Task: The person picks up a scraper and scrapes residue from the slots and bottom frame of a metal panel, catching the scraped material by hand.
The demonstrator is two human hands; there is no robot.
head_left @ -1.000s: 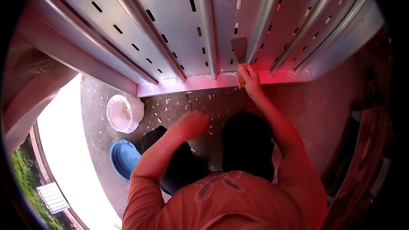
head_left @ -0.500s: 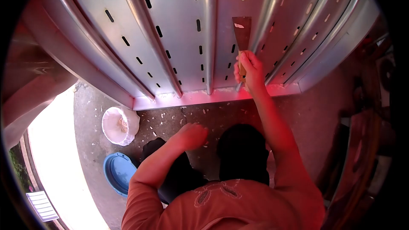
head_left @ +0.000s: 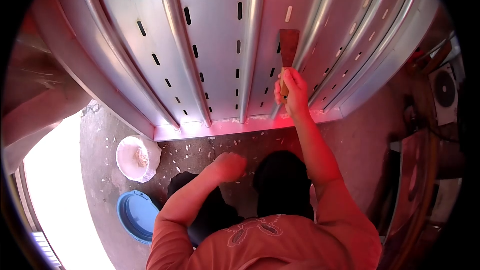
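Observation:
My right hand point(head_left: 293, 90) is closed around the handle of a scraper point(head_left: 289, 47), its flat blade pointing up over a slotted metal panel point(head_left: 215, 25). The blade lies beside a raised rib, just below a pale-filled slot and partly over a dark one. Whether the blade touches the panel, I cannot tell. My left hand point(head_left: 230, 167) is curled into a fist above my knees, away from the panel. Its fingers are turned downward, so anything inside them is hidden.
A white-lined bin point(head_left: 134, 171) holding pale scraps and a blue basin point(head_left: 141, 217) stand on the concrete floor point(head_left: 102, 157) to the left. Pale flakes lie scattered below the panel's lower edge point(head_left: 240, 129). A fan-like unit point(head_left: 444, 90) is at far right.
The scraper has moved down along the panel. A pale patch that showed over its blade is gone from there. The view has shifted slightly; my left fist looks much the same.

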